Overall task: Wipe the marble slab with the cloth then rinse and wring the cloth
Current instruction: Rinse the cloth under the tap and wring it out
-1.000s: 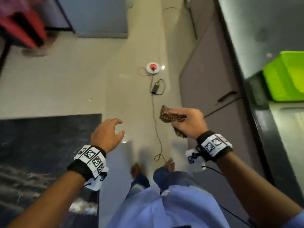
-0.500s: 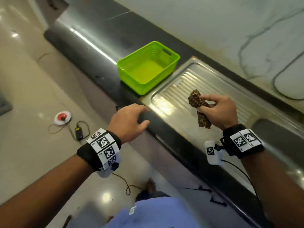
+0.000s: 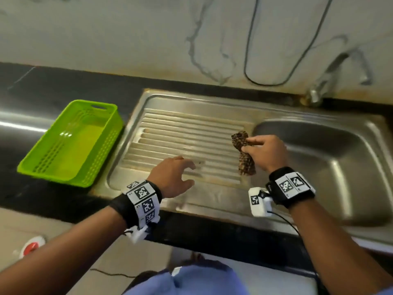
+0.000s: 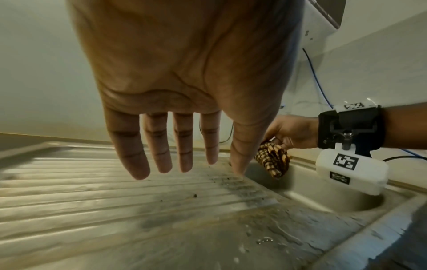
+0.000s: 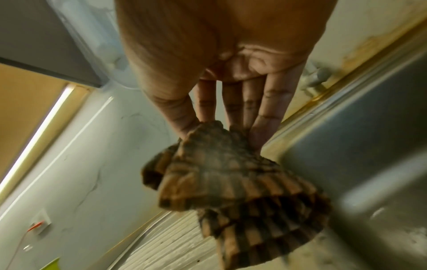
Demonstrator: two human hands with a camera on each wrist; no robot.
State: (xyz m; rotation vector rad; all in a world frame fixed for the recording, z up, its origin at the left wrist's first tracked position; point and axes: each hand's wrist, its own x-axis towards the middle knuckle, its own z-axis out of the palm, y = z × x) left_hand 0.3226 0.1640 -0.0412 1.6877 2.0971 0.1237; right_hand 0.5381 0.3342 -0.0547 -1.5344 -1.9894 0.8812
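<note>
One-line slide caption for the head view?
Right hand grips a checked cloth beside the steel sink basin; left hand hovers open above the drainboard.

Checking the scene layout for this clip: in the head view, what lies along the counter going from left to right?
Green basket → ribbed draining board → left hand, open above the board → cloth held in the right hand → sink basin, with the tap behind it.

In front of me a black counter (image 3: 53, 90) carries a steel sink unit (image 3: 161, 199), with its ribbed drainboard (image 3: 180, 133) on the left and the basin (image 3: 340, 167) on the right. A green plastic basket (image 3: 70, 141) sits on the counter just left of the drainboard.
</note>
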